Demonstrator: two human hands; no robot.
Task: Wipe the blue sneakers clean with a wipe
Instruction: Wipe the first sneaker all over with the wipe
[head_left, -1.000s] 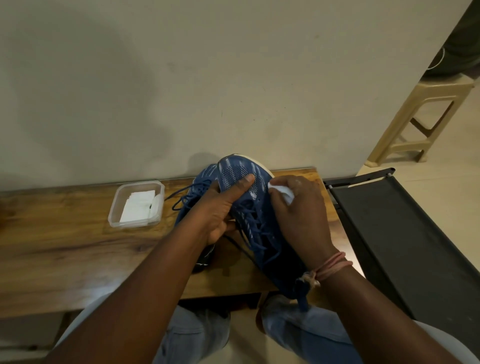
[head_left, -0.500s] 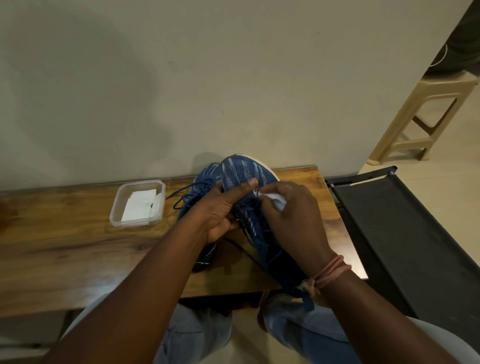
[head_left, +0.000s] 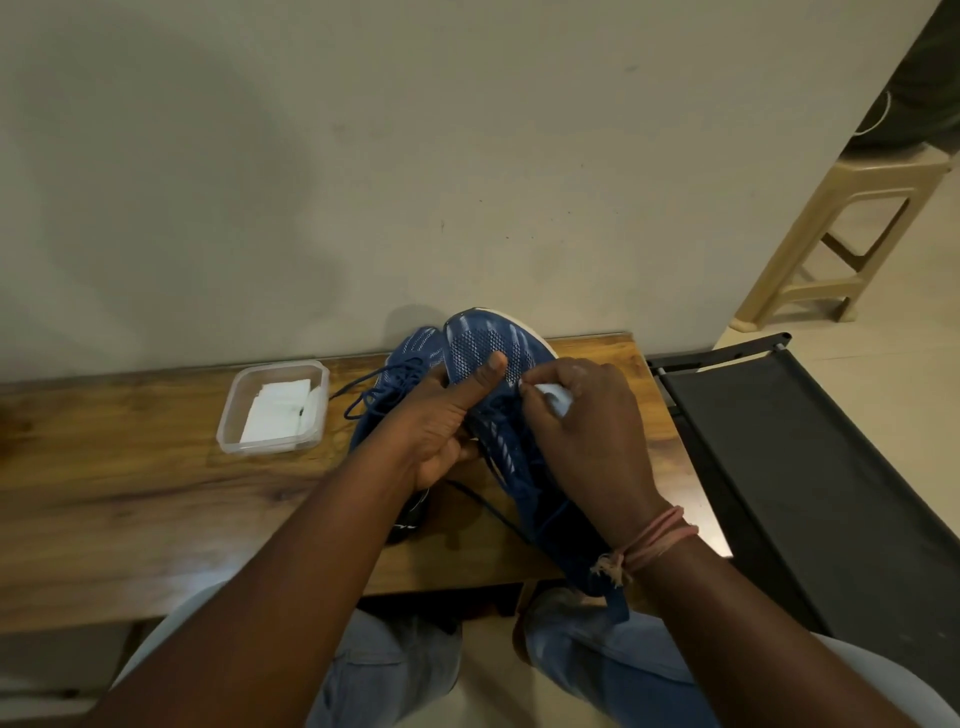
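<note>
We hold one blue sneaker (head_left: 498, 374) above the wooden bench (head_left: 130, 483) near its right end – left hand (head_left: 441, 431) gripping it, right hand (head_left: 587, 421) pinching a wipe (head_left: 555, 399) against its mesh. The second sneaker (head_left: 410, 364) lies behind, a wipe tub (head_left: 274, 406) further left – black frame (head_left: 779, 467) just beside us.

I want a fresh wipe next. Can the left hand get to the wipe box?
Probably yes. The box sits open on the table, left of the left hand, with nothing between them. But that hand grips the sneaker and must let go first.
</note>
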